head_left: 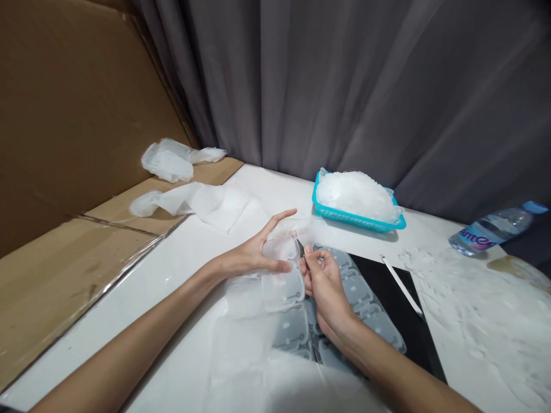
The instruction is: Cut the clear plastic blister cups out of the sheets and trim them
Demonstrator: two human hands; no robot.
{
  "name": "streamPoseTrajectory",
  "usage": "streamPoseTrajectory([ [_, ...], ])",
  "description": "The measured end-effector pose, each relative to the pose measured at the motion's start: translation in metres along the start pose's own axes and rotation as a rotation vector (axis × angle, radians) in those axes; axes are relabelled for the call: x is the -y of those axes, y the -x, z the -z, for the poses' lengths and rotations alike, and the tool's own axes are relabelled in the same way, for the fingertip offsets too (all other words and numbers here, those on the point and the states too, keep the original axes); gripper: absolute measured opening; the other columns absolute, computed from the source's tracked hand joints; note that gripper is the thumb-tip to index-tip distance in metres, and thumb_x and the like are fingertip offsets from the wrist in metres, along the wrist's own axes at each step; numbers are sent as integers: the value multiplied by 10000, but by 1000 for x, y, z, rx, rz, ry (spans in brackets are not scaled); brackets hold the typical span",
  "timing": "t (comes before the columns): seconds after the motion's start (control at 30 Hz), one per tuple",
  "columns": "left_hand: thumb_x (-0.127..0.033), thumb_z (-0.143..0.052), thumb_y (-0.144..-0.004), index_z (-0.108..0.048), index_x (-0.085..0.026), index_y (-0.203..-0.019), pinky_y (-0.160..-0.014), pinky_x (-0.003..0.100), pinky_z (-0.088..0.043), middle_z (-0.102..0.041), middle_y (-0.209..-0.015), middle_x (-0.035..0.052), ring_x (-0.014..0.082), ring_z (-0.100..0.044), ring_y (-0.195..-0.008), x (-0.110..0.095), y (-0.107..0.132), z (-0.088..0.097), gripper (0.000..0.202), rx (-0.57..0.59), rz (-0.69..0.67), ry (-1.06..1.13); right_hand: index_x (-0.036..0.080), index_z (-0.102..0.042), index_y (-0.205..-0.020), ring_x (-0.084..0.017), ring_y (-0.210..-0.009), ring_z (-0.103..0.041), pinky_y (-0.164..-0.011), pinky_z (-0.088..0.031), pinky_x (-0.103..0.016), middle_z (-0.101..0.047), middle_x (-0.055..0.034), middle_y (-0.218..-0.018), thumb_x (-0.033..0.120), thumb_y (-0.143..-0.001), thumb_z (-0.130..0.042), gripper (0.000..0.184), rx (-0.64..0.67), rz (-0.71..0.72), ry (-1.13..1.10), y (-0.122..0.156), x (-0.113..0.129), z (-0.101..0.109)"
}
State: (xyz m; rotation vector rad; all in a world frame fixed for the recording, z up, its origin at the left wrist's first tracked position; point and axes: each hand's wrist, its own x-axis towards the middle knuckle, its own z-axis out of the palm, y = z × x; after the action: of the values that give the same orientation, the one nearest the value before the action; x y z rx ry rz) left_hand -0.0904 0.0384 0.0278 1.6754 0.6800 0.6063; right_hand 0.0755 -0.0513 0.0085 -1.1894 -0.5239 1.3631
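Observation:
My right hand (325, 287) is closed around small dark metal tweezers (300, 248), their tip at the edge of a translucent film sheet (282, 289) marked into rounded rectangular pieces. Around the upper part of that sheet, my left hand (264, 249) lies with thumb and forefinger spread wide, the thumb touching the film. Similar rounded grey-looking pieces (365, 295) lie under and beside my right hand on a black mat (396, 295). Paler film runs down towards me over the white table. The tweezers' grip end is hidden in my fingers.
A turquoise basket (359, 219) heaped with white translucent pieces stands at the back. A white stick-like tool (402, 285) lies on the mat. At the right are a water bottle (491, 229) and scattered clear film (486, 321). Peeled film strips (185, 201) lie left, near cardboard (77, 246).

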Motion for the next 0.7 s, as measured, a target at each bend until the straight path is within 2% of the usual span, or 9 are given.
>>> streamPoseTrajectory([
  [0.17, -376, -884, -771, -204, -318, -1648, -1221, 473, -363, -377, -1654, 102, 366, -316, -1544, -2, 0, -1, 1111, -3, 3, -16, 236, -435, -839, -38, -460, -312, -447, -264, -158, -532, 102, -612, 674, -734, -809, 586, -26, 11, 10, 0, 3, -4],
  [0.3, -364, -879, -772, -216, -317, -1640, -1205, 485, -380, -392, -1638, 107, 367, -340, -1530, -2, 0, -3, 1093, -4, 4, 24, 237, -435, -826, -37, -444, -275, -424, -212, -166, -525, 107, -609, 660, -739, -811, 573, -29, 17, -3, 0, 5, -6],
  [0.5, -354, -882, -772, -263, -284, -1628, -1163, 508, -423, -529, -1506, 125, 382, -457, -1439, -5, 2, -5, 1058, -20, 11, 22, 235, -452, -834, -36, -431, -281, -416, -220, -176, -528, 110, -602, 679, -722, -810, 581, -55, -27, -7, -1, 4, -7],
  [0.7, -335, -884, -773, -275, -299, -1614, -1115, 469, -468, -528, -1499, 117, 361, -505, -1393, -3, 3, -6, 1039, -38, 46, 30, 233, -451, -842, -33, -434, -291, -417, -204, -177, -525, 116, -593, 710, -676, -822, 626, -38, -13, -7, -2, 4, -6],
])
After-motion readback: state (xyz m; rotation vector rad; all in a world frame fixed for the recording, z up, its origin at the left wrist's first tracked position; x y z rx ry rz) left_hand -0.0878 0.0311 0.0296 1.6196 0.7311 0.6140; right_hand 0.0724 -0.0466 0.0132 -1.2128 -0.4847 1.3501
